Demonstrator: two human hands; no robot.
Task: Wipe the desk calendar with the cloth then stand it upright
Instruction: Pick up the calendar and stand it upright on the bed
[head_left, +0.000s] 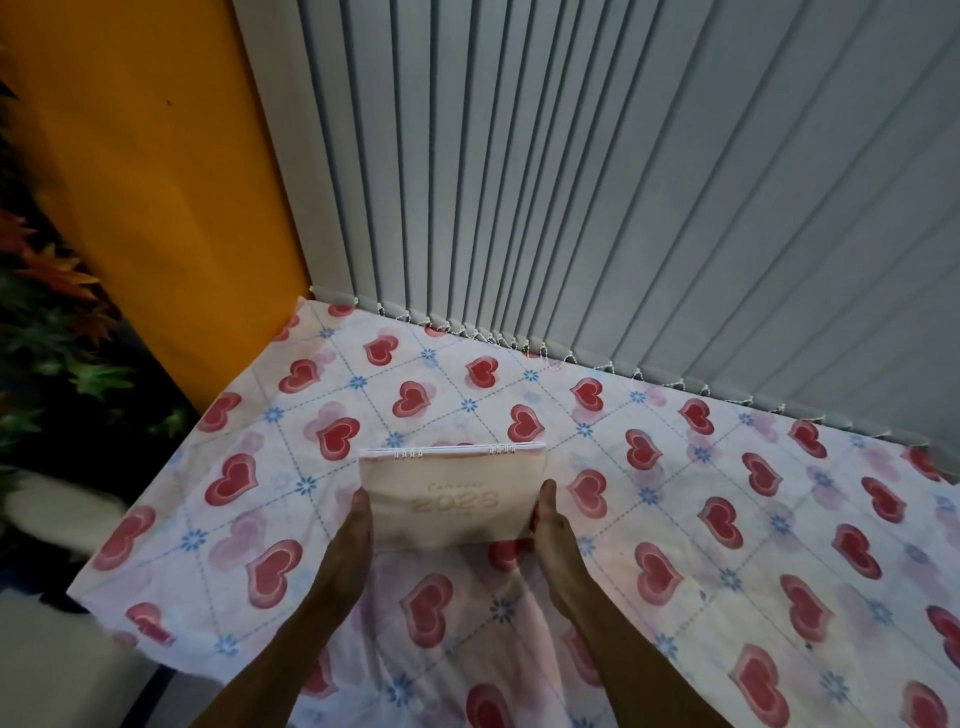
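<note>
So the desk calendar (453, 501) sits around the middle of the bench (727, 519), spiral binding at the top, cover with the year facing the person. The left hand (358, 525) grasps its left edge and the right hand (545, 519) its right edge, one on each side, probably so it doesn't flop while the base gets settled. Looks like the standing-up part of the job, though whether the base is fully planted is hard to tell.

No wiping cloth visible anywhere, just the heart-print tablecloth (332, 436) covering the bench.

Room-wise it's comfy: bare cloth all around the calendar, with the vertical blinds (623, 208) along the far edge well apart from it. The bench's left edge drops off beside the orange wall (130, 208), also well clear. The near cloth is a bit rumpled between the forearms.
</note>
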